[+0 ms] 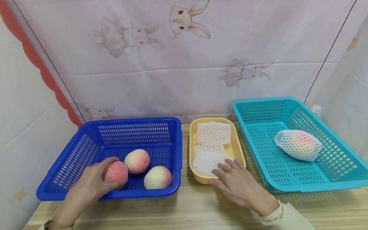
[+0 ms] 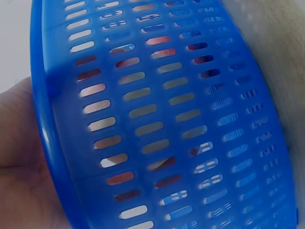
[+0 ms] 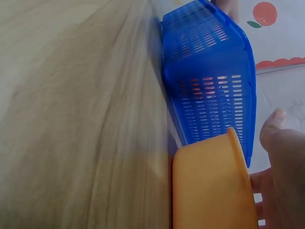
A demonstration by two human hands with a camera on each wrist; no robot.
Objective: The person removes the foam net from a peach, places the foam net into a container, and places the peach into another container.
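Note:
My left hand (image 1: 87,182) grips a pinkish-red peach (image 1: 117,174) inside the blue basket (image 1: 178,154), near its front wall. Two paler peaches, one speckled pink (image 1: 137,160) and one cream-coloured (image 1: 157,177), lie just to its right. Over the front right of a yellow tray (image 1: 239,146) is my right hand (image 1: 240,186), its fingers at a white foam net sleeve (image 1: 206,162). The right wrist view shows its thumb (image 3: 272,129) spread away from the fingers. In the left wrist view, the basket wall mostly hides the held peach.
More white foam net sleeves (image 1: 215,132) lie farther back in the tray. A teal basket (image 1: 246,139) on the right holds one peach wrapped in netting (image 1: 301,144). All three containers stand on a wooden table (image 1: 184,218), against a rabbit-print cloth (image 1: 169,84).

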